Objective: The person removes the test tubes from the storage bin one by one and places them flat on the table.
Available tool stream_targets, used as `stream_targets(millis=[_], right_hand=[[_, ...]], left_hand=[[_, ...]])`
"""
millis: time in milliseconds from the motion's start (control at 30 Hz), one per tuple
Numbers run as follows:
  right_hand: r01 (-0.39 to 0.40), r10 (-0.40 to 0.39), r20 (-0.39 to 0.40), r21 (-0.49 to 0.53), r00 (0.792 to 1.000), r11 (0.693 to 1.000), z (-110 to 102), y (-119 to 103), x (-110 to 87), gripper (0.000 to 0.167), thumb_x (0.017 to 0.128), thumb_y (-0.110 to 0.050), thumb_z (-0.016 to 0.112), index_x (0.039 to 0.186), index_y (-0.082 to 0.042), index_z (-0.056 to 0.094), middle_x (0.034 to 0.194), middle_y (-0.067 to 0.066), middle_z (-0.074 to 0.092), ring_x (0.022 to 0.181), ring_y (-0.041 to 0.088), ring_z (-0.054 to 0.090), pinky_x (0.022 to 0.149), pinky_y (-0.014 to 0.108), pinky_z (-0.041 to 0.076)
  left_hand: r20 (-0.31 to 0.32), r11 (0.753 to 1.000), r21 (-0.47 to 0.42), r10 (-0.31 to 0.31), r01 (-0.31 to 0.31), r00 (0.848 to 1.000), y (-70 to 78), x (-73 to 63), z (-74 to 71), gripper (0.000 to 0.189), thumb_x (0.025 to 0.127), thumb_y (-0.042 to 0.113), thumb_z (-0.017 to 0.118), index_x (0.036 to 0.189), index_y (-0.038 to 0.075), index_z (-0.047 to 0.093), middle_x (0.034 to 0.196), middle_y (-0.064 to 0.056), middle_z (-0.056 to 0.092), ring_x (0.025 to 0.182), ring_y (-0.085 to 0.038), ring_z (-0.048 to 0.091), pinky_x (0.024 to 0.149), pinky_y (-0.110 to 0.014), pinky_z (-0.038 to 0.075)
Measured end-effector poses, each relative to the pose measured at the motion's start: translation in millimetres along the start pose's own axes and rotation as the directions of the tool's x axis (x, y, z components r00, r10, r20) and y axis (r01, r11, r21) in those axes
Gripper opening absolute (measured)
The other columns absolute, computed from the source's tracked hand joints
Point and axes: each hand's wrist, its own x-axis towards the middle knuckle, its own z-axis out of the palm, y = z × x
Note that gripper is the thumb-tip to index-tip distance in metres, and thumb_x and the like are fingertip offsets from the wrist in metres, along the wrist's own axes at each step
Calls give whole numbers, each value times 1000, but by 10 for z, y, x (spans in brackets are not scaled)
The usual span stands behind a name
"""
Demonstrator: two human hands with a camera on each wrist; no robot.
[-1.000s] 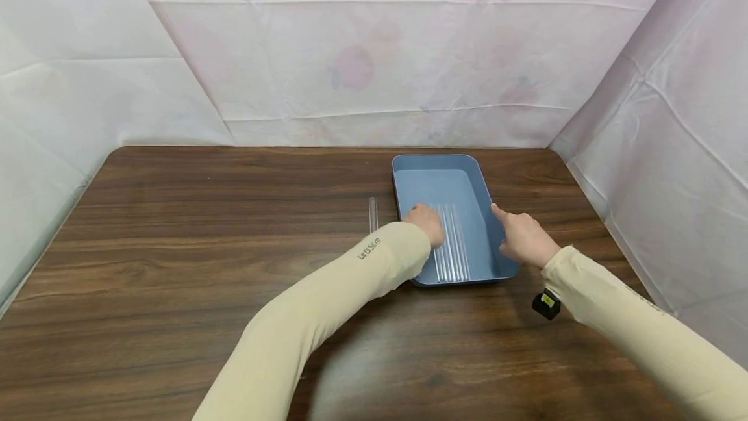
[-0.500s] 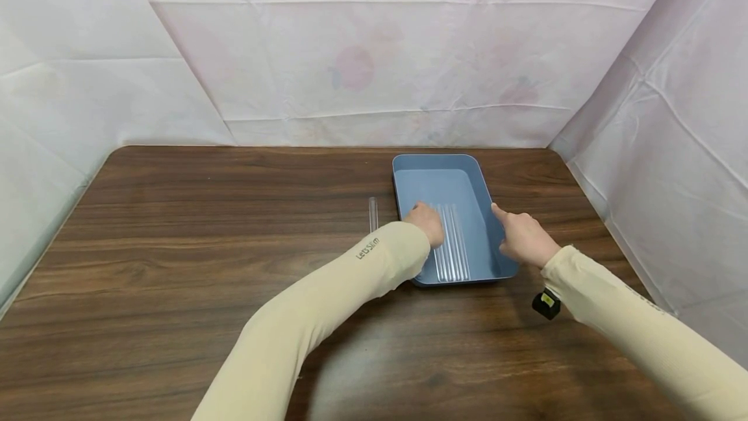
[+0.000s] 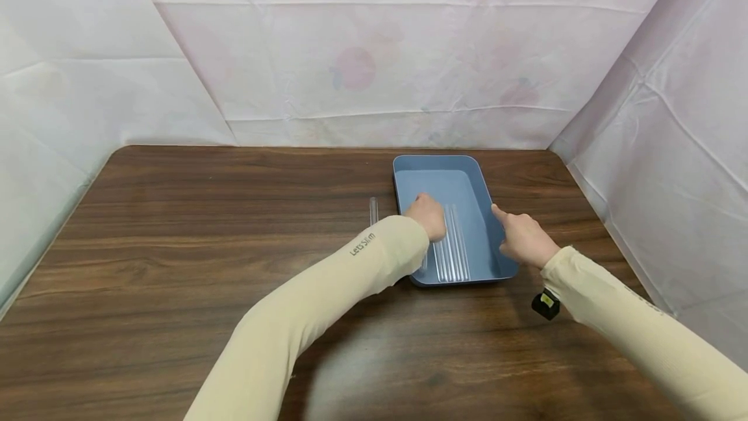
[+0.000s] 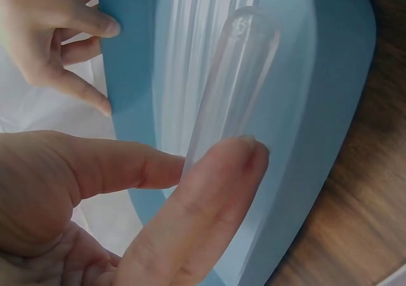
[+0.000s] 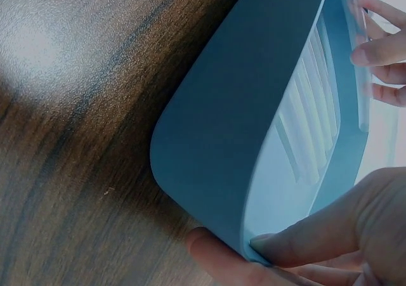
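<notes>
In the left wrist view, the thumb and fingers of my left hand (image 3: 428, 216) pinch a clear test tube (image 4: 231, 83) with a rounded end. That tube is over the blue tray (image 3: 438, 177). Several more clear tubes (image 3: 452, 258) lie side by side in the tray, partly covered by the left hand and sleeve in the head view. My right hand (image 3: 528, 239) grips the tray's right wall, its thumb (image 5: 304, 241) inside the rim and the fingers outside.
Left of the tray, another clear tube (image 3: 374, 208) lies on the brown wooden table (image 3: 175, 265), its near part behind the left sleeve. White and pink cloth (image 3: 350, 51) hangs behind the table and along its sides.
My left hand has risen slightly and shifted a little away from me with the test tube. The right hand and the tray have stayed in place.
</notes>
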Motion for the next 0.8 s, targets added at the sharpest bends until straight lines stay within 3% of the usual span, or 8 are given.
stream_targets(millis=[200,333,467,567,633,800], right_hand=[[-2,2,1,-1,1000,1000,1,4,3,73,71,13,48,141,16,30,49,-2,33,45,8,20,45,24,23],[-1,1,0,0,1000,1000,-3,4,1,73,71,13,48,141,16,30,49,-2,34,45,8,20,45,24,23],[2,-2,1,1,1000,1000,-9,-2,-1,73,71,13,48,142,16,29,49,-2,34,45,8,20,46,25,24],[-1,1,4,6,1000,1000,-10,-3,0,73,72,13,48,142,16,29,48,-3,34,44,8,20,45,24,23],[-7,7,10,9,1000,1000,-9,-1,0,73,72,13,47,142,15,28,47,-3,33,44,8,19,45,24,23],[-13,13,13,10,1000,1000,-4,11,3,74,72,13,47,143,15,28,47,-4,31,44,8,19,45,24,23]], left_hand=[[1,998,-54,-11,11,1000,-24,46,-19,39,93,5,46,129,-8,55,155,-24,22,47,-8,37,43,-19,36],[3,999,-12,41,-40,999,-56,14,-70,30,94,3,44,111,-5,67,154,-27,21,46,-7,33,44,-18,35],[-1,998,-38,52,-52,999,-104,-12,-124,35,94,3,42,120,-10,61,155,-28,17,44,-6,30,42,-19,32],[-13,996,-88,27,-28,1000,-140,-30,-159,46,94,2,42,136,-14,42,156,-27,16,43,-7,29,40,-19,30],[-19,996,-87,18,-20,1000,-161,-43,-184,48,94,3,41,139,-14,38,155,-27,17,44,-8,30,40,-19,30],[-35,996,-88,-2,-1,999,-207,-75,-236,44,93,2,41,133,-12,47,154,-27,22,44,-9,31,40,-21,29]])
